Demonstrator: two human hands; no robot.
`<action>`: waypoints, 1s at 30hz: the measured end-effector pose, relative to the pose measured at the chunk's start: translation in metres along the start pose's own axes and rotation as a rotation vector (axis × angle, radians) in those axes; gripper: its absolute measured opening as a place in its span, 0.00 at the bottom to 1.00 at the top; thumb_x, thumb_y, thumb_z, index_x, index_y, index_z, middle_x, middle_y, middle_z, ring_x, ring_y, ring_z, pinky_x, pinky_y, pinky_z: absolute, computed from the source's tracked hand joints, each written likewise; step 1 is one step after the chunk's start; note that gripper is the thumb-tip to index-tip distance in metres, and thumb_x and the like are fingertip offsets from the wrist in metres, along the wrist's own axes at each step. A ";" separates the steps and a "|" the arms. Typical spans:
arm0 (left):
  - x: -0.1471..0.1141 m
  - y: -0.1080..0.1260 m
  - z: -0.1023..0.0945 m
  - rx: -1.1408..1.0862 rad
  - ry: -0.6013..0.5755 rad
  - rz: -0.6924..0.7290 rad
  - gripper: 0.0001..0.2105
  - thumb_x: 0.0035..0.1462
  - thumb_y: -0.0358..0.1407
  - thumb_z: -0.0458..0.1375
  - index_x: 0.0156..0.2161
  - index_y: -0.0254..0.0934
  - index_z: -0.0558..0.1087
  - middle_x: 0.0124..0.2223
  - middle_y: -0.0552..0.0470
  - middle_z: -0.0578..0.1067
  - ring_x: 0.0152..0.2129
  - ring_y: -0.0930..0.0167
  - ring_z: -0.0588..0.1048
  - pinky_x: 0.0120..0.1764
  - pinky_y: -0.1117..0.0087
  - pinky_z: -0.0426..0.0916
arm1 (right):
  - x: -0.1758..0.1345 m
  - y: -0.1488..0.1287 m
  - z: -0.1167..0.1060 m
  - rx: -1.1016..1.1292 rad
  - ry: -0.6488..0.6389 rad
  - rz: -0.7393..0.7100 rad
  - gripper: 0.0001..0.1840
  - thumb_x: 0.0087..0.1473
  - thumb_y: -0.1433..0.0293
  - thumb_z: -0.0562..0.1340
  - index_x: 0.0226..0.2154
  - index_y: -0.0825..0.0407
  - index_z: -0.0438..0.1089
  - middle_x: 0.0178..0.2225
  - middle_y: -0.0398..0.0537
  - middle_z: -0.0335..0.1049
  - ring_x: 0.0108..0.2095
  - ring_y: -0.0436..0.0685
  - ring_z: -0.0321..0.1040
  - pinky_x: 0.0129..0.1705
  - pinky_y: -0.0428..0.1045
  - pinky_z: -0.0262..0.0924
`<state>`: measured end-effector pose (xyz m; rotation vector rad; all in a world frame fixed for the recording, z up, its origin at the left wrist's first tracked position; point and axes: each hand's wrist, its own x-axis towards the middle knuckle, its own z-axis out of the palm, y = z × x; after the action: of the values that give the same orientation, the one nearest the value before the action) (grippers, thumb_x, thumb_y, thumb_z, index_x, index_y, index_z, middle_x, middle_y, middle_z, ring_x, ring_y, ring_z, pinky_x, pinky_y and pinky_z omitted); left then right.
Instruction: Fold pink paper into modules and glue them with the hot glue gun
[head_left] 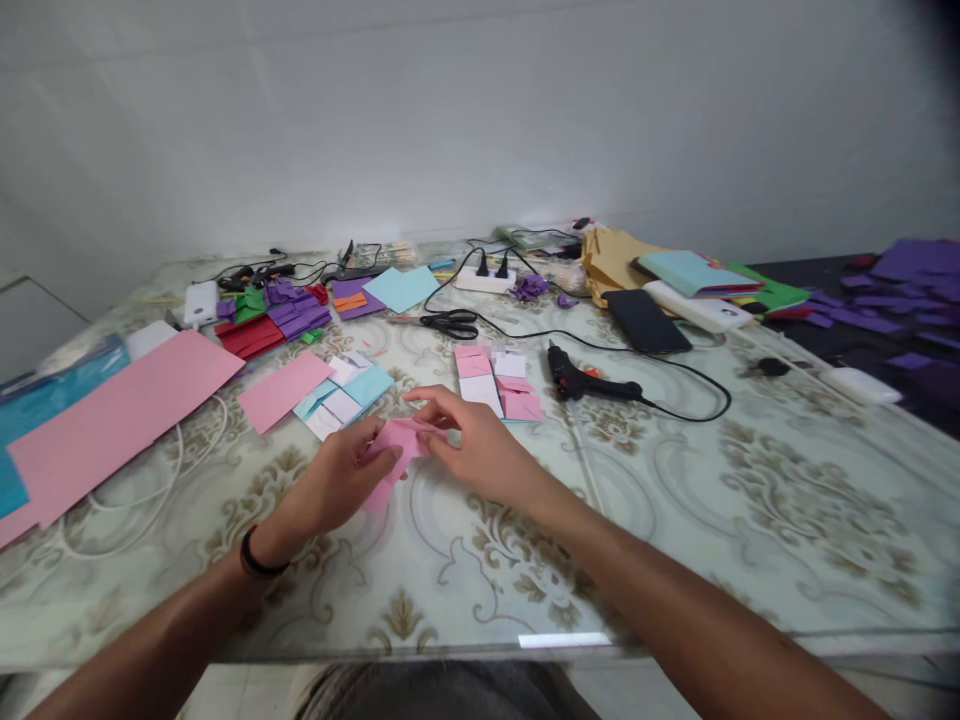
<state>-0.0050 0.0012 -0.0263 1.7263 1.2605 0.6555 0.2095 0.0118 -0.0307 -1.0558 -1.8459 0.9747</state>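
A piece of pink paper (388, 487), creased and partly folded, is held above the table between my two hands. My left hand (341, 475) grips its left side, thumb on top. My right hand (469, 440) pinches its upper right part between thumb and fingers. Just beyond the left hand lie folded light-blue and white paper pieces (367, 385) beside a flat pink sheet (285, 390). Past the right hand, several folded pink and white papers (480, 390) rest on the table.
A black glue gun (589, 378) with a looping cord lies right of centre. Behind are black-handled scissors (450, 322), a white power strip (486, 278) and a black phone (646, 320). Long pink sheets (127, 420) and a white cable (169, 480) occupy the left side.
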 end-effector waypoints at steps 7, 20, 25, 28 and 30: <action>-0.001 0.004 -0.003 0.122 -0.021 0.045 0.13 0.62 0.37 0.61 0.50 0.38 0.75 0.25 0.63 0.56 0.22 0.74 0.56 0.25 0.74 0.50 | 0.001 -0.005 -0.010 -0.211 -0.168 -0.001 0.34 0.57 0.80 0.60 0.64 0.44 0.69 0.41 0.46 0.82 0.33 0.55 0.73 0.39 0.49 0.63; -0.003 0.005 -0.004 0.345 -0.040 0.265 0.10 0.65 0.33 0.56 0.51 0.39 0.66 0.33 0.58 0.68 0.28 0.71 0.66 0.32 0.70 0.60 | 0.000 -0.005 -0.016 -0.112 -0.158 -0.130 0.27 0.58 0.81 0.57 0.54 0.44 0.77 0.53 0.44 0.81 0.49 0.56 0.78 0.48 0.49 0.68; -0.004 0.005 -0.005 0.247 -0.078 0.203 0.17 0.66 0.34 0.58 0.58 0.40 0.64 0.31 0.59 0.73 0.27 0.71 0.70 0.35 0.70 0.63 | 0.002 -0.003 -0.018 -0.149 -0.147 -0.074 0.23 0.55 0.81 0.60 0.48 0.47 0.80 0.46 0.46 0.82 0.40 0.55 0.77 0.39 0.47 0.65; -0.004 0.005 -0.006 0.243 -0.097 0.199 0.18 0.65 0.35 0.59 0.59 0.41 0.65 0.36 0.55 0.78 0.31 0.69 0.74 0.37 0.68 0.66 | 0.002 -0.003 -0.019 -0.143 -0.175 -0.108 0.22 0.54 0.81 0.61 0.47 0.46 0.79 0.45 0.45 0.82 0.39 0.55 0.76 0.40 0.48 0.65; -0.004 0.004 -0.006 0.250 -0.105 0.197 0.19 0.65 0.35 0.60 0.59 0.41 0.64 0.39 0.53 0.80 0.34 0.67 0.76 0.39 0.67 0.68 | 0.002 -0.003 -0.019 -0.135 -0.200 -0.143 0.22 0.55 0.82 0.61 0.46 0.46 0.80 0.46 0.45 0.83 0.42 0.56 0.77 0.42 0.48 0.65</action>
<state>-0.0096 -0.0006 -0.0192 2.0829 1.1457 0.5283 0.2247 0.0167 -0.0201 -0.9173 -2.1447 0.9082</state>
